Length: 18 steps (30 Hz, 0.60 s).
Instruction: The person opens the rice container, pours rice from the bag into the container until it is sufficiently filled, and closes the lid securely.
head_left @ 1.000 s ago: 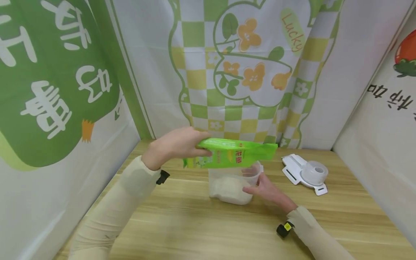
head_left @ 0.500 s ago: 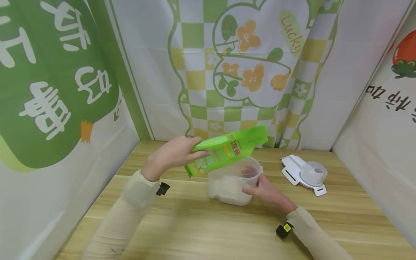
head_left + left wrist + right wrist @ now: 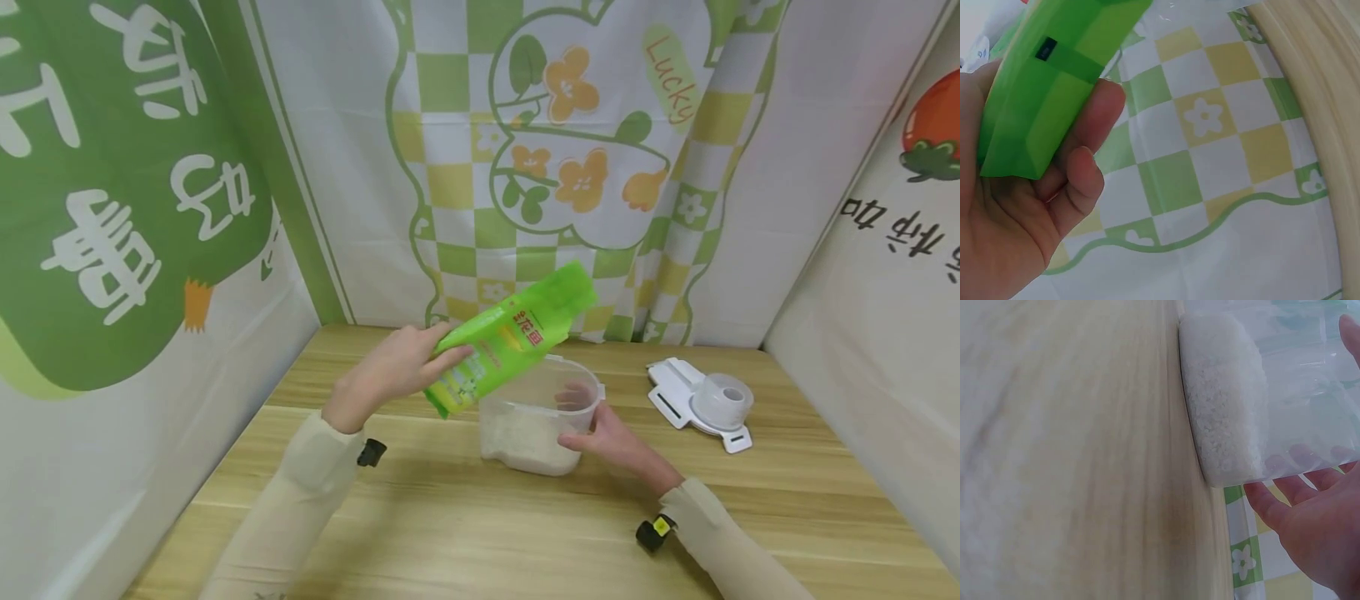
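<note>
My left hand (image 3: 393,371) grips a bright green plastic bag (image 3: 510,342) by its lower left end, thumb on the near face. Tilted, the bag rises to the right, its far end higher, over the left part of a clear plastic container (image 3: 491,419). Fingers curl round the bag's end in the left wrist view, where the green film (image 3: 1054,94) is see-through. White rice (image 3: 1225,406) fills the lower part of the container, which stands upright on the table. My right hand (image 3: 618,442) holds the container's right side, thumb in front and fingers behind.
A white lid (image 3: 671,392) with a clear round cup (image 3: 723,402) lies on the wooden table (image 3: 450,525), right of the container. Printed cloth (image 3: 457,183) hangs behind the table, with more cloth walls at left and right.
The green bag has swung from nearly level to a steeper slant, its right end rising and moving left. My left hand has shifted slightly down and left. Right hand and container stay put.
</note>
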Tool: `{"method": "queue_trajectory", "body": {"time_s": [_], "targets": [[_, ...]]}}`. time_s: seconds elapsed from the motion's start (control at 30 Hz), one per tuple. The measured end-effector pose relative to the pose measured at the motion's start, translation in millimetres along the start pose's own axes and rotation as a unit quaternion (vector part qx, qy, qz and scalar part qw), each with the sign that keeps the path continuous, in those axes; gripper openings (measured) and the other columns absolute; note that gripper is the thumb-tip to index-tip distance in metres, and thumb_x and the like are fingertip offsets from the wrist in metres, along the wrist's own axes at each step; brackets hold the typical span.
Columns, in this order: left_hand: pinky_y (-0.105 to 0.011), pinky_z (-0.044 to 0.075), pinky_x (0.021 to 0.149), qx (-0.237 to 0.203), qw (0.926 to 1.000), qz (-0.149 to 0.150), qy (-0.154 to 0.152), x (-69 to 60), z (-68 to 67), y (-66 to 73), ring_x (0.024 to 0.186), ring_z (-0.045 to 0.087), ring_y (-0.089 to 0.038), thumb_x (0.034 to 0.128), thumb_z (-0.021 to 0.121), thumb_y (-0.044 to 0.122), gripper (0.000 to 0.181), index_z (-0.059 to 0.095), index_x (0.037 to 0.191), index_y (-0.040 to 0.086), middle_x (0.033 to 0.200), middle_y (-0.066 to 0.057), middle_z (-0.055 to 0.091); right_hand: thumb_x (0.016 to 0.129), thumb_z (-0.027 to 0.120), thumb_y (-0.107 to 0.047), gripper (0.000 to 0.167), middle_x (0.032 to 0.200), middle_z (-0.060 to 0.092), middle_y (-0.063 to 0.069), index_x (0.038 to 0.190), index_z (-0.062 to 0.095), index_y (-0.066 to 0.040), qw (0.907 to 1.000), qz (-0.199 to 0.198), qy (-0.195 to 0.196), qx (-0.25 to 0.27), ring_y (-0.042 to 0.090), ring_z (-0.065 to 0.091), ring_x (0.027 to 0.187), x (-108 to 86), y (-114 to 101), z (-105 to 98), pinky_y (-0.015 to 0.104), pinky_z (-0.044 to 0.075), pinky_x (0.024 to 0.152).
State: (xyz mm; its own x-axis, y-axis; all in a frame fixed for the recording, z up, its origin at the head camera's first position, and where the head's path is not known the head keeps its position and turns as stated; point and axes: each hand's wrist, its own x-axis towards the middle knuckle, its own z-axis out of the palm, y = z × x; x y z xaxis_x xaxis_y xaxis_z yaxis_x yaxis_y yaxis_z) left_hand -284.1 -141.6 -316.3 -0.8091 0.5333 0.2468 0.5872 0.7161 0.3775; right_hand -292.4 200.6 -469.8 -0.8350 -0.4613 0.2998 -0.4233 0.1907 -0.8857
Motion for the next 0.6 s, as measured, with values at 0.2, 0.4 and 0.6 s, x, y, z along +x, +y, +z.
{"method": "queue_trajectory", "body": {"time_s": [0.2,0.4,0.6], "targets": [[-0.028,0.048,0.055,-0.028,0.9993,-0.022,0.015,-6.5,7.0,-14.1,0.054,0.054,-0.01,0.1037,0.039,0.049,0.036,0.054,0.099,0.016,0.07,0.002,0.061,0.082,0.077,-0.006,0.077,0.136,0.049,0.033,0.142,0.031,0.004,1.0,-0.008,0.001,0.005,0.049,0.049,0.125,0.2,0.6,0.5,0.021,0.047,0.096],[-0.029,0.05,0.059,-0.051,0.9977,-0.041,0.017,-9.3,14.1,-30.9,0.058,0.058,-0.01,0.1041,0.035,0.05,0.042,0.056,0.106,0.015,0.073,0.003,0.064,0.082,0.077,-0.006,0.077,0.136,0.049,0.032,0.142,0.031,0.004,1.0,-0.007,0.005,0.001,0.047,0.049,0.125,-0.1,1.4,1.4,0.02,0.046,0.096],[-0.03,0.05,0.059,-0.069,0.9951,-0.071,0.0,-8.5,18.8,-42.8,0.06,0.059,-0.012,0.1038,0.029,0.054,0.05,0.056,0.112,0.013,0.075,0.002,0.065,0.083,0.077,-0.007,0.077,0.137,0.05,0.031,0.143,0.03,0.0,0.9999,-0.005,0.002,-0.009,0.027,0.055,0.122,0.8,3.4,-0.7,0.025,0.048,0.097]]}}
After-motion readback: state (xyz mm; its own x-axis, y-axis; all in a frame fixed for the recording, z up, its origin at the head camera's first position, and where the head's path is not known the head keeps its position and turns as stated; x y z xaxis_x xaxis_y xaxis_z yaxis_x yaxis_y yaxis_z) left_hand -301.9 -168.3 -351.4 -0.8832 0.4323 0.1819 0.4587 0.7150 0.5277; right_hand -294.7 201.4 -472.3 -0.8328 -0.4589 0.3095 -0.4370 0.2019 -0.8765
